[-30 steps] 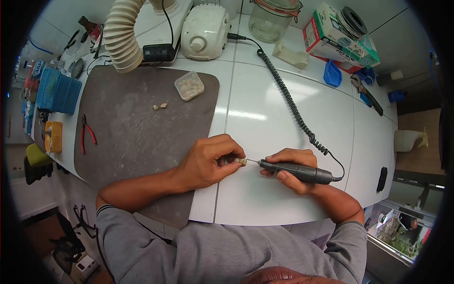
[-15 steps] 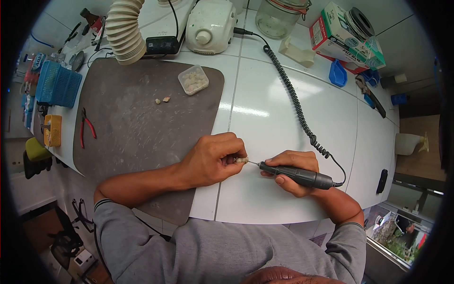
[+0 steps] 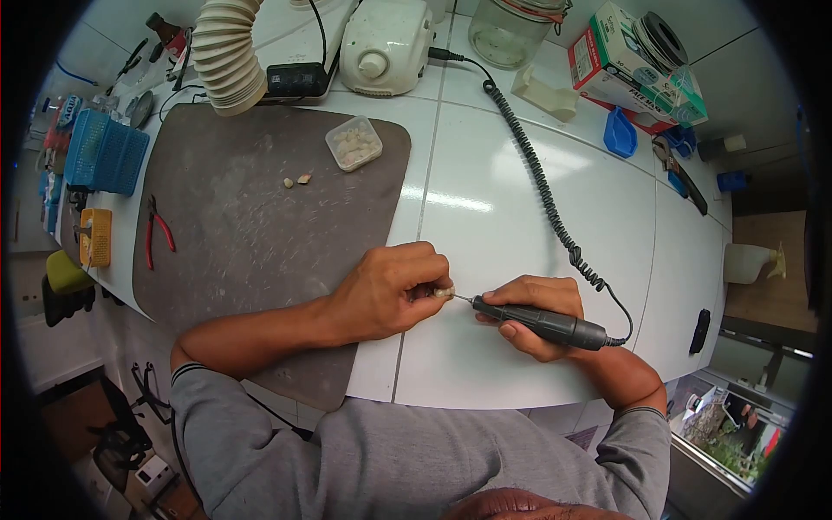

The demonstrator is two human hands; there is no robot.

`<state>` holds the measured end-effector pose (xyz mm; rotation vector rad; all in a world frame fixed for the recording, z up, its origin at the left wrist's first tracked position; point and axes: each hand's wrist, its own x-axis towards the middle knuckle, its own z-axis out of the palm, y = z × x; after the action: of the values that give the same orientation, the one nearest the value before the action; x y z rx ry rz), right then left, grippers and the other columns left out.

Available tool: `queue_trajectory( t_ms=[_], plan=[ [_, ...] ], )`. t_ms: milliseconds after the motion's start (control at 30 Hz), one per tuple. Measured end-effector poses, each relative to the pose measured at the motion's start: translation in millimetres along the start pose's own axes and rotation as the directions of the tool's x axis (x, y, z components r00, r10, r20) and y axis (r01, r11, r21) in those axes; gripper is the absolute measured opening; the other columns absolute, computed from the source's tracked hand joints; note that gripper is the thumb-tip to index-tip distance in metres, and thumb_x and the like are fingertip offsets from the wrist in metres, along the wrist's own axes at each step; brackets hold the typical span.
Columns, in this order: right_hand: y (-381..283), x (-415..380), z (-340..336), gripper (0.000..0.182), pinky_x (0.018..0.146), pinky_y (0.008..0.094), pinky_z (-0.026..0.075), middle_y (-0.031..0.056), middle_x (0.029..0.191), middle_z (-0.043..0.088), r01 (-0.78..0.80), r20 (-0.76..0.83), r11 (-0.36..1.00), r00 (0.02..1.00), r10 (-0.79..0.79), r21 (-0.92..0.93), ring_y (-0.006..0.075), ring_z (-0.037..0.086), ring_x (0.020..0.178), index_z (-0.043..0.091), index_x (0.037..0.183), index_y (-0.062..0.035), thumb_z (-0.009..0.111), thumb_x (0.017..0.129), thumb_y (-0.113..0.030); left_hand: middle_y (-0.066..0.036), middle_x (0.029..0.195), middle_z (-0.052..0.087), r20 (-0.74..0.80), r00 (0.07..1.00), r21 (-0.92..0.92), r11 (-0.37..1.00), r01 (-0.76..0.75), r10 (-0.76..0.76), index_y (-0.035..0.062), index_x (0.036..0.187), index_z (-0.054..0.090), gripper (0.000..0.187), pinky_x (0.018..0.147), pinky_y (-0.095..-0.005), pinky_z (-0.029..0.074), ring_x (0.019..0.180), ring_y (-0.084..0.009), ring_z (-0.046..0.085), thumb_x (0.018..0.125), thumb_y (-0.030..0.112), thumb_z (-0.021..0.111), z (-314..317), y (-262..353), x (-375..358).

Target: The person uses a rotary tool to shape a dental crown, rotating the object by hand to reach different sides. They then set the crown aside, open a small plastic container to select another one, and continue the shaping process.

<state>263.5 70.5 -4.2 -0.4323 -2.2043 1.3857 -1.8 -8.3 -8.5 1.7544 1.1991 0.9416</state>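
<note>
My left hand (image 3: 392,290) pinches a small cream-coloured dental piece, like a crown or bridge (image 3: 445,293), between thumb and fingers; most of it is hidden. My right hand (image 3: 539,303) is wrapped round a black rotary handpiece (image 3: 550,324) like a pen. From its nose a thin metal bur (image 3: 464,299) points left and reaches the dental piece, seemingly touching it. A coiled black cord (image 3: 542,182) runs from the handpiece's rear up to a white control unit with a knob (image 3: 386,48).
On the brown mat (image 3: 251,234) lie red-handled pliers (image 3: 158,232), two small tooth-like pieces (image 3: 296,182) and a clear box (image 3: 354,145) of similar pieces. A ribbed extraction hose (image 3: 227,56) hangs above. Baskets (image 3: 106,152) stand left; a glass jar (image 3: 511,35) and boxes (image 3: 637,65) stand at the back.
The handpiece has tilted very slightly, its rear end a little lower. Both hands stay almost in place, still holding the dental piece and the handpiece.
</note>
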Motion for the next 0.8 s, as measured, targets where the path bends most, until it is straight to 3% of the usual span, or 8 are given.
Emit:
queue_trajectory(
  t_ms=[367,467,567,667,800],
  plan=[
    [-2.4,-0.2,-1.2,0.029,0.074,0.0317,0.064,0.0146,0.094,0.08,-0.045,0.004,0.999,0.999,0.045,0.006,0.0236,0.08,0.084,0.073,0.113,0.0039,0.075,0.09,-0.013,-0.005,0.081,0.064,0.019,1.0,0.003,1.0,0.002,-0.002,-0.0005,0.089,0.071,0.01,0.052,-0.0259,0.047,0.062,-0.0095,0.06,0.087,0.003,0.08,-1.4,0.1,0.2],
    [0.0,-0.3,0.8,0.029,0.074,0.0317,0.064,0.0144,0.094,0.08,0.032,0.002,0.999,0.999,-0.032,-0.014,0.0236,0.08,0.083,0.073,0.113,0.0039,0.075,0.09,-0.013,-0.005,0.08,0.064,0.015,1.0,-0.004,1.0,-0.002,0.002,-0.0005,0.089,0.071,0.011,0.052,-0.0261,0.047,0.062,-0.0099,0.06,0.087,0.003,0.081,-1.2,-0.9,0.0],
    [-1.8,-1.2,-0.9,0.028,0.075,0.0319,0.064,0.0146,0.094,0.08,-0.056,0.004,0.998,0.998,0.056,0.033,0.0238,0.08,0.084,0.074,0.112,0.0039,0.075,0.089,-0.013,-0.006,0.08,0.064,0.034,0.999,0.0,1.0,0.009,-0.009,-0.0008,0.088,0.071,0.011,0.052,-0.0268,0.047,0.063,-0.0104,0.061,0.087,0.003,0.08,-2.2,0.3,-0.2],
    [-0.4,0.4,0.6,0.028,0.074,0.0317,0.064,0.0141,0.093,0.08,0.03,-0.002,1.0,1.0,-0.03,-0.005,0.0235,0.079,0.083,0.074,0.111,0.0038,0.075,0.089,-0.013,-0.006,0.08,0.065,0.028,1.0,0.004,1.0,0.004,-0.004,-0.0012,0.088,0.071,0.011,0.052,-0.0274,0.047,0.064,-0.0115,0.061,0.087,0.003,0.08,-2.1,-0.1,-0.2],
    [-2.6,-0.1,-1.0,0.028,0.075,0.0318,0.064,0.0141,0.094,0.08,-0.031,0.005,1.0,1.0,0.031,0.003,0.0237,0.08,0.083,0.074,0.112,0.0037,0.075,0.089,-0.013,-0.007,0.08,0.065,0.045,0.999,-0.008,1.0,0.025,-0.025,-0.0011,0.089,0.071,0.01,0.052,-0.0284,0.048,0.065,-0.0133,0.063,0.086,0.002,0.08,-2.5,0.6,-0.3]
  ],
)
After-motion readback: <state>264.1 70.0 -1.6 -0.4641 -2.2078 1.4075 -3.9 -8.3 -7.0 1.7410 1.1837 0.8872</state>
